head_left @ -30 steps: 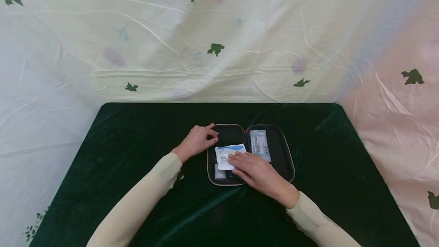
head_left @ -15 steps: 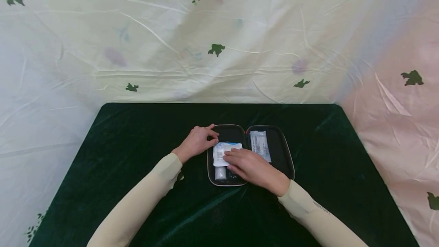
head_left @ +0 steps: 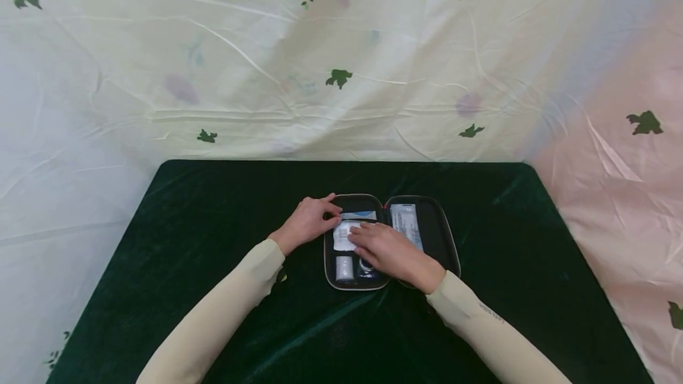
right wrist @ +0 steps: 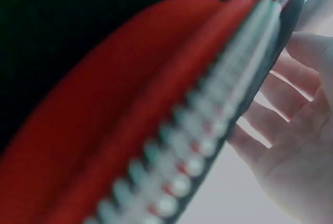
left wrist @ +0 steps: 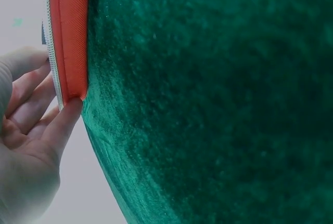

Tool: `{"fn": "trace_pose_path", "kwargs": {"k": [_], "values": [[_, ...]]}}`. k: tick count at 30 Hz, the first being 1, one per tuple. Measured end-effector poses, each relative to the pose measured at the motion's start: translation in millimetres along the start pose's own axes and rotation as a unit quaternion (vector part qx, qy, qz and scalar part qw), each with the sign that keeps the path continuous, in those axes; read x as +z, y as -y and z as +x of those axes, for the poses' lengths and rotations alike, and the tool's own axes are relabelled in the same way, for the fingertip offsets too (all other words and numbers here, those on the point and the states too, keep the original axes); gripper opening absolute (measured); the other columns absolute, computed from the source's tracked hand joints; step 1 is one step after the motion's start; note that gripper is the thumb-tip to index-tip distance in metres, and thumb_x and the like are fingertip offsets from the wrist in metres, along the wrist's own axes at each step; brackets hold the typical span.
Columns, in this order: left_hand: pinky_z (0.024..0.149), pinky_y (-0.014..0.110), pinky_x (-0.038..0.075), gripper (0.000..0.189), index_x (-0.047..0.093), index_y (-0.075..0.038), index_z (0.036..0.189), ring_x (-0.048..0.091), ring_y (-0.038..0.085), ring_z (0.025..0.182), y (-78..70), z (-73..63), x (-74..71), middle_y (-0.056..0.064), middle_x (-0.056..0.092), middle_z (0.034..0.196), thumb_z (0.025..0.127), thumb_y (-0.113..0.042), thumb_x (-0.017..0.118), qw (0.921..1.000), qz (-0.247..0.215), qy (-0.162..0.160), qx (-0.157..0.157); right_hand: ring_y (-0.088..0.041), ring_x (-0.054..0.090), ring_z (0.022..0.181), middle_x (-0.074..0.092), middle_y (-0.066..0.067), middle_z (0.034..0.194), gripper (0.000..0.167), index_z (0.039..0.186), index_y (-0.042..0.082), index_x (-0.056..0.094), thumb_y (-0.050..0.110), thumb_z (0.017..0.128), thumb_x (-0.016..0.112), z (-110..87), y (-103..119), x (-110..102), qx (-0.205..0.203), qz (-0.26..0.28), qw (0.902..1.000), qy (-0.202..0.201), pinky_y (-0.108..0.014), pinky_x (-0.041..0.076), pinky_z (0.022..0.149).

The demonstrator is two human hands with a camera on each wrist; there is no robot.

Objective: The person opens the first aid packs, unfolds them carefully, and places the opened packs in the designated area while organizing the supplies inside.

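Observation:
An unzipped case [head_left: 356, 288] lies spread on the table, black inside, with a red outer shell [right wrist: 119, 89] and a zip along its rim. My left hand [head_left: 309, 221] holds the left half by its far left edge, thumb and fingers at the rim. In that half lies a white and blue packet [head_left: 344, 240], a dark band crossing it near its far end. My right hand [head_left: 392, 253] rests its outstretched fingers on this packet and hides its right part. Nearer me in the same half are a white roll [head_left: 344, 268] and a dark item with a pale ring [head_left: 366, 268].
A clear printed packet [head_left: 407, 224] lies in the right half of the case. Dark green velvet cloth [head_left: 240, 194] covers the table. Pale patterned fabric [head_left: 267, 88] hangs behind it and at both sides.
My right hand has pushed the white packet away from me and slightly left; its far end now lies beyond the dark band. More of the roll and ringed item shows. My left hand stays put.

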State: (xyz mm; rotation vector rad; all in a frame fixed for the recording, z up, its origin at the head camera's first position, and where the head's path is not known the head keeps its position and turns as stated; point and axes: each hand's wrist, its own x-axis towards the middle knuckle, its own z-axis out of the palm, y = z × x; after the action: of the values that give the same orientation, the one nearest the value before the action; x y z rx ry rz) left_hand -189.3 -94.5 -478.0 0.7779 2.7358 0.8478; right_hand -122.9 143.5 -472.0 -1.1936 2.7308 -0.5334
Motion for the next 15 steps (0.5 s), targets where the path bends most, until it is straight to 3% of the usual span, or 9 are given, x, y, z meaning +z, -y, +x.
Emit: {"fn": "trace_pose_path", "kwargs": {"k": [7, 11, 15], "values": [[0.119, 0.053, 0.033, 0.024, 0.076, -0.011, 0.120, 0.042, 0.024, 0.147, -0.9, -0.2, -1.6, 0.005, 0.070, 0.133, 0.101, -0.022, 0.069, 1.0000, 0.003, 0.006, -0.007, -0.027, 0.054, 0.137, 0.060, -0.010, 0.146, 0.049, 0.141, 0.012, 0.063, 0.046, 0.108, 0.051, -10.6, 6.5, 3.7, 0.009, 0.000, 0.9997, -0.022, -0.048, 0.043, 0.113], [0.120, 0.052, 0.032, 0.024, 0.077, -0.010, 0.120, 0.042, 0.023, 0.147, -0.8, -0.7, -1.8, 0.005, 0.070, 0.132, 0.101, -0.021, 0.069, 1.0000, -0.002, 0.002, -0.008, -0.028, 0.052, 0.139, 0.058, -0.013, 0.149, 0.065, 0.146, 0.012, 0.059, 0.059, 0.108, 0.036, -9.8, 9.0, 7.5, 0.036, 0.007, 0.9993, 0.005, -0.050, 0.042, 0.114], [0.120, 0.052, 0.032, 0.025, 0.076, -0.010, 0.122, 0.041, 0.024, 0.147, -0.6, -0.7, -0.9, 0.005, 0.070, 0.133, 0.101, -0.021, 0.069, 1.0000, -0.005, 0.004, -0.005, -0.030, 0.047, 0.144, 0.052, -0.014, 0.154, 0.070, 0.151, 0.012, 0.054, 0.062, 0.108, 0.031, -5.4, 9.2, 8.6, 0.064, 0.029, 0.9971, 0.030, -0.051, 0.037, 0.117]]}}
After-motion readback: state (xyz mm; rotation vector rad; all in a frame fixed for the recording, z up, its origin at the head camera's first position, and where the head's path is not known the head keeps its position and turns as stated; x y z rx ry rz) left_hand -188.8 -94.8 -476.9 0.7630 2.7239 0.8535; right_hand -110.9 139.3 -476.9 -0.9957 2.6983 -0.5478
